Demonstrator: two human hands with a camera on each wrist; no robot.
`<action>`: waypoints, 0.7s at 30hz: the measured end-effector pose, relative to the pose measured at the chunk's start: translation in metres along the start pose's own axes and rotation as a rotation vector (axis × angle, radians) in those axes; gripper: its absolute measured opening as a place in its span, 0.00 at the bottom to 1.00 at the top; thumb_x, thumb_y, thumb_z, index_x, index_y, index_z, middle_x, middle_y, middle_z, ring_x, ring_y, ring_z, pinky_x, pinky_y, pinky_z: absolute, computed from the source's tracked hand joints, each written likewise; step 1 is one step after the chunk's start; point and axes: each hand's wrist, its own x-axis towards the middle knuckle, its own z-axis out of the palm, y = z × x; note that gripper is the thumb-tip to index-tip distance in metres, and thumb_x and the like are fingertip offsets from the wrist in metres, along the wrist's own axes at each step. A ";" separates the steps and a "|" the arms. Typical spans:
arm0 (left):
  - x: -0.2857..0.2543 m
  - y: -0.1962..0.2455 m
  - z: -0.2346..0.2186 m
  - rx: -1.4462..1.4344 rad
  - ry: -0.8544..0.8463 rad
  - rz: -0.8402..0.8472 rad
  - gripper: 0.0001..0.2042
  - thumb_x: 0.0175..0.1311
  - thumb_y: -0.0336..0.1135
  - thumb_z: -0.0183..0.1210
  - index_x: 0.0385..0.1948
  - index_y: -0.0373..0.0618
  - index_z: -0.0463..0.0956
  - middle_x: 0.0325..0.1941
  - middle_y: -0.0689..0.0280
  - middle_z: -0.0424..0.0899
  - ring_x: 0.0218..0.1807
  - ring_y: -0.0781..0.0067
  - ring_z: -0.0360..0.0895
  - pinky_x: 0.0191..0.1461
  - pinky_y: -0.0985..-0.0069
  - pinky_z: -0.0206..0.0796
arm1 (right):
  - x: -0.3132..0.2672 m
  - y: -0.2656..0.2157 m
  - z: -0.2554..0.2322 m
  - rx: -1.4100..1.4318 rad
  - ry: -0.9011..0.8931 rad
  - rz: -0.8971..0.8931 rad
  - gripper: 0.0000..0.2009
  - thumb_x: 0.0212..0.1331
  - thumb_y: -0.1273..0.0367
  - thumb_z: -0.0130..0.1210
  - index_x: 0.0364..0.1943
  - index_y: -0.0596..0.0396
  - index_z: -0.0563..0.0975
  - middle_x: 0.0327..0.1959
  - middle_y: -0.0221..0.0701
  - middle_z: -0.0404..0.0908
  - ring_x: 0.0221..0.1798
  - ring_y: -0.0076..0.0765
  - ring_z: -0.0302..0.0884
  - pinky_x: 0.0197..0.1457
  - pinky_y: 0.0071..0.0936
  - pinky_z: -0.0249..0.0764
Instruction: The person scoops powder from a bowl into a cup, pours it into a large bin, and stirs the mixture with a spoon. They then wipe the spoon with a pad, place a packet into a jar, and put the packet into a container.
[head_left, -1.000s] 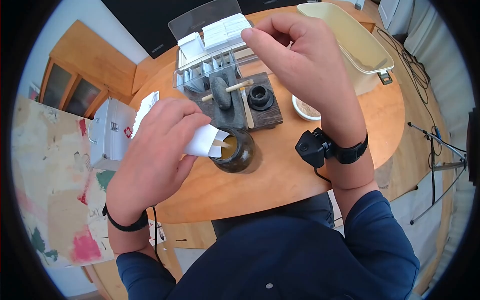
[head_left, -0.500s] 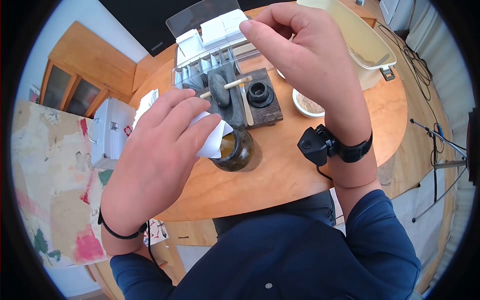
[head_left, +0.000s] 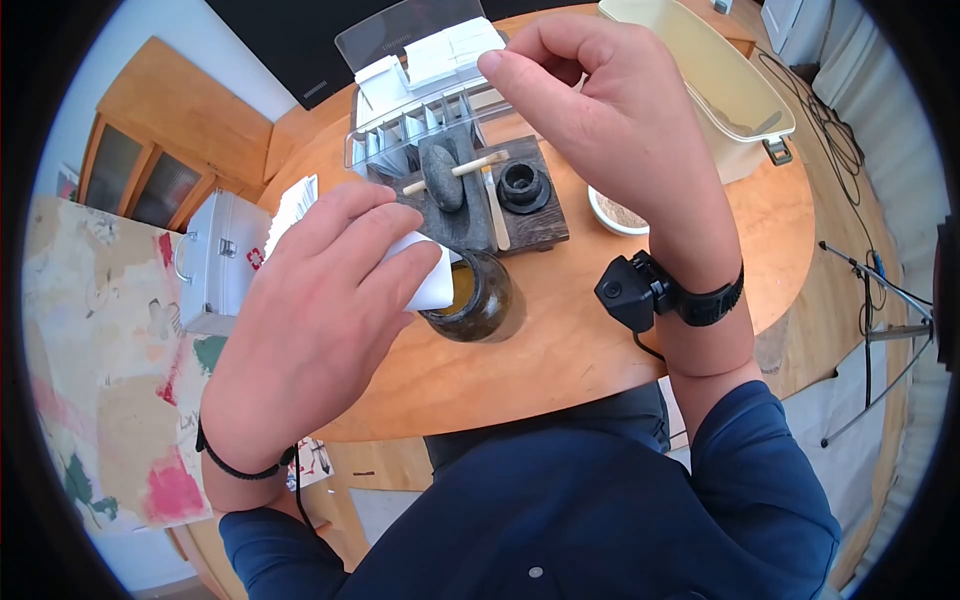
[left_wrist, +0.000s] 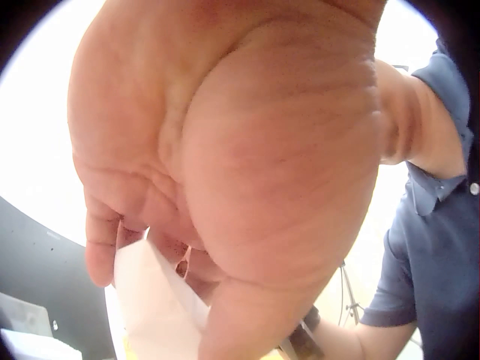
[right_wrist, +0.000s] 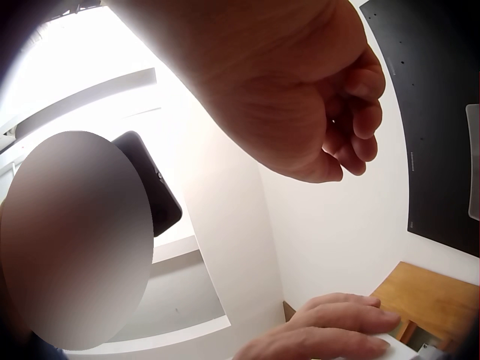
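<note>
My left hand (head_left: 310, 290) holds a white paper packet (head_left: 432, 288) between thumb and fingers. The packet tilts down, its end at the mouth of a dark round jar (head_left: 488, 305) with something yellow inside. From the left wrist, the folded paper (left_wrist: 154, 300) shows between the thumb and the fingers, and the palm fills most of the view. My right hand (head_left: 625, 125) is raised over the back of the table, fingers curled in and thumb close to the index finger. Nothing shows in its grasp in the right wrist view.
Behind the jar, a dark wooden stand (head_left: 550, 222) bears a grey stone roller (head_left: 441, 180), a brush (head_left: 497, 215) and a small black pot (head_left: 522, 185). Further back sits a clear box with white papers (head_left: 440, 60). Right are a powder bowl (head_left: 615, 222) and cream bin (head_left: 740, 150).
The left hand has turned over further with the packet, its fingers now more spread, and the packet's open end now faces down out of sight. The right hand stays raised, barely moved.
</note>
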 end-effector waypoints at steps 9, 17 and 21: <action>0.005 -0.004 -0.007 -0.075 -0.106 0.004 0.23 0.43 0.29 0.71 0.46 0.42 0.78 0.50 0.58 0.78 0.58 0.50 0.73 0.61 0.58 0.68 | -0.002 0.004 0.000 0.039 -0.044 -0.001 0.11 0.64 0.67 0.62 0.29 0.64 0.80 0.21 0.22 0.75 0.26 0.12 0.67 0.28 0.17 0.64; -0.001 -0.005 -0.008 -0.058 -0.075 0.001 0.26 0.38 0.27 0.73 0.46 0.42 0.77 0.51 0.59 0.77 0.57 0.50 0.73 0.61 0.57 0.68 | -0.003 0.006 0.000 0.004 -0.040 -0.024 0.11 0.64 0.67 0.62 0.29 0.64 0.81 0.21 0.22 0.75 0.26 0.13 0.67 0.28 0.18 0.64; -0.004 -0.004 -0.008 -0.062 -0.059 0.005 0.26 0.38 0.27 0.73 0.46 0.43 0.77 0.51 0.59 0.77 0.57 0.49 0.73 0.61 0.57 0.68 | -0.003 0.006 0.003 0.001 -0.039 -0.032 0.11 0.63 0.67 0.63 0.29 0.64 0.81 0.20 0.23 0.75 0.25 0.14 0.67 0.27 0.18 0.63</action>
